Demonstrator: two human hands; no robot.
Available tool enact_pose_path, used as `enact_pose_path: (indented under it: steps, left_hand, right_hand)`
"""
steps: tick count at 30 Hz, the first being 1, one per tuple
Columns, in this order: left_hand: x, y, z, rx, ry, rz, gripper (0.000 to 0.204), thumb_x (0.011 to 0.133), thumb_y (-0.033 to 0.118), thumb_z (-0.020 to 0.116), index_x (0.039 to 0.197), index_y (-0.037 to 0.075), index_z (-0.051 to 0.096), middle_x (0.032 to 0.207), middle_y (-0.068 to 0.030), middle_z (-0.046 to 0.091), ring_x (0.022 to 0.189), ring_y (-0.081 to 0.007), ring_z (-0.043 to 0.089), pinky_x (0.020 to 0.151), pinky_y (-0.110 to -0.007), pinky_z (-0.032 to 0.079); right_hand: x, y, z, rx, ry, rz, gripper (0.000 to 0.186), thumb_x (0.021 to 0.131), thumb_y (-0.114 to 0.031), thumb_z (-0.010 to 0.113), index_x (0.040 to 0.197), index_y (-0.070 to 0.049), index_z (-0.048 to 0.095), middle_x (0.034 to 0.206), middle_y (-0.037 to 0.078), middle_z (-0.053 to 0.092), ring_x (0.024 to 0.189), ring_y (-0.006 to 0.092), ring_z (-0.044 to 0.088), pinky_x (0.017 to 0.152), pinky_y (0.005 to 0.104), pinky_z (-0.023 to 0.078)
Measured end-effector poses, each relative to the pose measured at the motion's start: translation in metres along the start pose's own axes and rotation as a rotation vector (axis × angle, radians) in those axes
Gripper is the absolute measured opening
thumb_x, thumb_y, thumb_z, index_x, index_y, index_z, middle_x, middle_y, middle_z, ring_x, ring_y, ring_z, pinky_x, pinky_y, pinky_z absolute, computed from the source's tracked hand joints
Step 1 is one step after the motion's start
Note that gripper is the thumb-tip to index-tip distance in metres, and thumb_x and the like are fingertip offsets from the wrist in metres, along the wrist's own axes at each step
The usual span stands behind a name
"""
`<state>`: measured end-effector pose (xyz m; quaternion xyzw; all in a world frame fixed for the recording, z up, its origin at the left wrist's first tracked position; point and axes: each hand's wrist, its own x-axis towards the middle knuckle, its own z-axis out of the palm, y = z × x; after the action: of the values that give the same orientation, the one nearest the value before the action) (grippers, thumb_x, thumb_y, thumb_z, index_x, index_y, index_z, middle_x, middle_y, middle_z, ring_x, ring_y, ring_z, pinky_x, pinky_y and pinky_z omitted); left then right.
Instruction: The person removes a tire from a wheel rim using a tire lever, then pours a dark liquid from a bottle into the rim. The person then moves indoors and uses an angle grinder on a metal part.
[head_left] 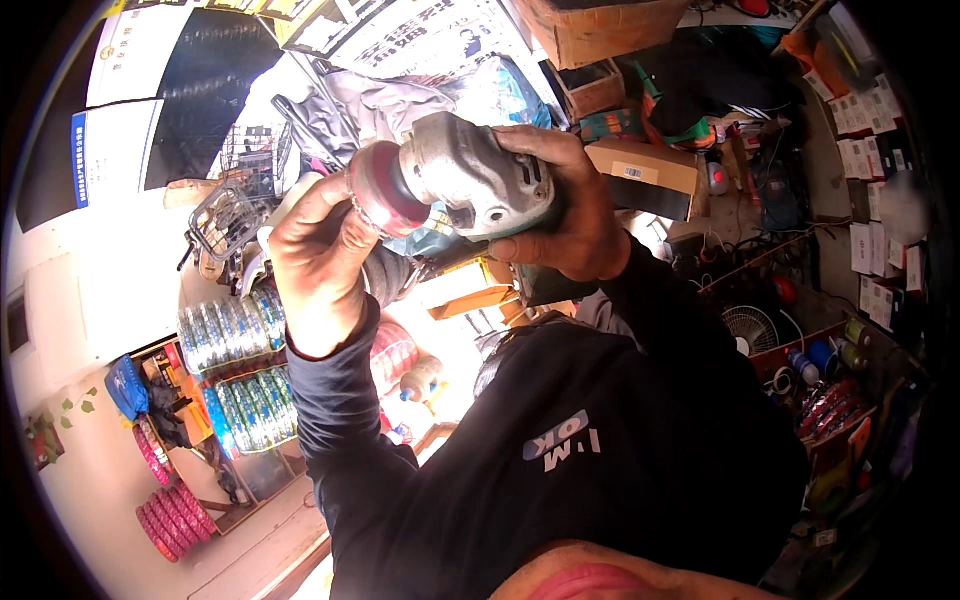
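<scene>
Held up in front of me is an angle grinder [472, 172] with a worn silver metal gear head. A round, dark red wheel [380, 188] sits on its spindle, facing left. My left hand [318, 262] is closed on the wheel's rim, thumb below and fingers around the outer side. Around the grinder's body wraps my right hand [582, 215], its thumb along the lower edge and its fingers over the top. The palm hides the rear of the tool, and the wheel's outer face is turned away from view.
Wrapped tyres [250, 400] are stacked on a rack at the left, with pink coils [176, 522] below. A wire basket [228, 218] stands behind my left hand. Cardboard boxes [640, 172] and a fan [750, 328] are on the right.
</scene>
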<state>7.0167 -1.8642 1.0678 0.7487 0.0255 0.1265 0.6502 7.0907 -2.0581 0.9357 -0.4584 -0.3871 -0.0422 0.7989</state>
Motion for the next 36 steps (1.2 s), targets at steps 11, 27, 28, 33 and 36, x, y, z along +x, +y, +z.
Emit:
enact_pose_path:
  steps: [11,27,28,33,36]
  left_hand:
    - [0.014,-0.019,-0.010,1.088,0.043,1.093,0.033,0.078,0.007,0.082,0.109,0.006,0.071,0.105,-0.0108,0.073,0.111,-0.0323,0.062,0.095,-0.042,0.048]
    - [-0.017,-0.009,-0.011,-0.086,-0.016,0.057,0.032,0.090,0.003,0.074,0.121,-0.002,0.067,0.120,-0.0133,0.070,0.112,-0.0205,0.064,0.103,-0.037,0.048]
    - [-0.016,-0.011,-0.007,0.024,0.003,0.148,0.032,0.090,0.003,0.075,0.121,-0.002,0.067,0.120,-0.0136,0.070,0.113,-0.0212,0.063,0.103,-0.037,0.048]
    - [0.000,-0.018,-0.006,0.883,0.075,0.966,0.037,0.080,0.006,0.080,0.114,0.004,0.067,0.114,-0.0133,0.069,0.111,-0.0328,0.061,0.100,-0.046,0.046]
    - [-0.004,-0.017,-0.014,0.951,0.088,0.956,0.028,0.084,0.006,0.077,0.111,0.005,0.070,0.114,-0.0134,0.070,0.111,-0.0342,0.061,0.099,-0.047,0.046]
  right_hand:
    - [0.006,-0.008,0.005,0.525,0.058,0.428,0.085,0.079,-0.021,0.088,0.147,-0.002,0.041,0.140,0.013,0.055,0.128,0.0214,0.053,0.109,0.0369,0.042]
    - [0.012,-0.016,-0.008,-0.128,-0.207,-0.046,0.090,0.077,-0.027,0.090,0.145,0.002,0.038,0.138,0.023,0.051,0.127,0.0291,0.054,0.108,0.0406,0.042]
    - [0.010,-0.015,-0.006,-0.066,-0.145,0.004,0.087,0.077,-0.026,0.089,0.144,0.002,0.040,0.137,0.021,0.053,0.127,0.0278,0.055,0.108,0.0396,0.042]
    - [0.008,-0.017,0.009,0.320,0.016,0.258,0.085,0.079,-0.027,0.088,0.144,0.001,0.041,0.139,0.016,0.054,0.130,0.0236,0.053,0.111,0.0374,0.041]
    - [0.009,-0.023,0.010,0.423,0.022,0.343,0.085,0.079,-0.024,0.088,0.144,0.001,0.040,0.141,0.016,0.053,0.131,0.0235,0.052,0.111,0.0376,0.041]
